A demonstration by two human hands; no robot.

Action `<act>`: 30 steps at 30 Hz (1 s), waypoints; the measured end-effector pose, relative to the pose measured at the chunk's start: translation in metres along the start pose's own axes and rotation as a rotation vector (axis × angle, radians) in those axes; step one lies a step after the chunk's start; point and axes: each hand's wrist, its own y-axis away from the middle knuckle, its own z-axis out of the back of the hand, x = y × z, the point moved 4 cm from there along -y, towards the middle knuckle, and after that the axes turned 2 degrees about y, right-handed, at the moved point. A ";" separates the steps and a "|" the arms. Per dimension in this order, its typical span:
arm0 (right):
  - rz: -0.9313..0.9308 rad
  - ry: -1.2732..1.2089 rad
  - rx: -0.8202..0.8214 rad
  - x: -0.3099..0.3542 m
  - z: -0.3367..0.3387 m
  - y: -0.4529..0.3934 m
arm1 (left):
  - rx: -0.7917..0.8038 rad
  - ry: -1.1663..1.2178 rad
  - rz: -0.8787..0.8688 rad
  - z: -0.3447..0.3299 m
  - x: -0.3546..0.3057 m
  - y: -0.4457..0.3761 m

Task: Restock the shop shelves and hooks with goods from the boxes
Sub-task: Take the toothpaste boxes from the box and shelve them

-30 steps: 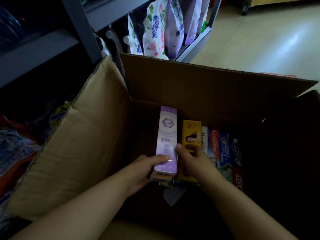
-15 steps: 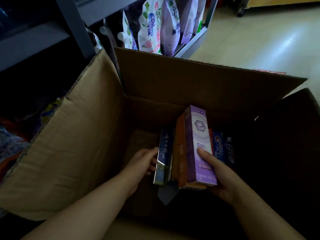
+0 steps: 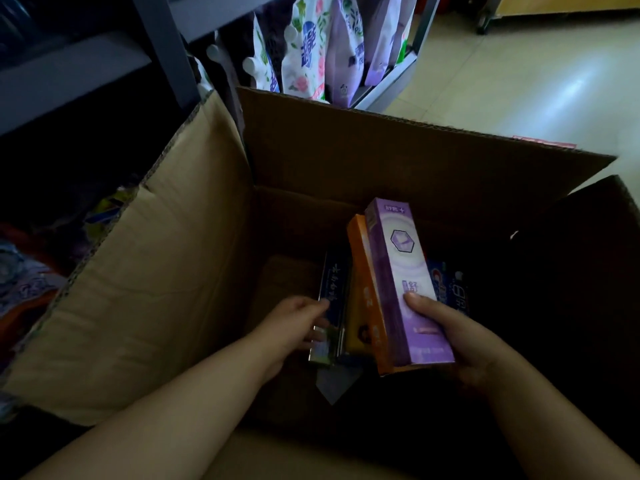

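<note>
The purple toothpaste carton is inside the open cardboard box, raised above the other goods and leaning a little to the left. The right hand grasps it near its lower end, with the thumb lying across its front face and the fingers going under it. An orange carton lies directly against the left side of the purple one, and the same hand holds both together. Just left of these 2, a dark blue carton stands on its end. The left hand touches its left face; the fingers are slightly bent, and I cannot tell if they really clasp it. To the right, deeper in the box, more toothpaste cartons with blue and red print lie in shadow. Behind the box, a grey metal shelf holds floral refill pouches. A pale tiled floor is at the upper right.
</note>
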 end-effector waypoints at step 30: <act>0.302 0.252 -0.071 0.071 -0.070 0.052 | 0.388 0.526 -0.040 -0.027 -0.073 0.068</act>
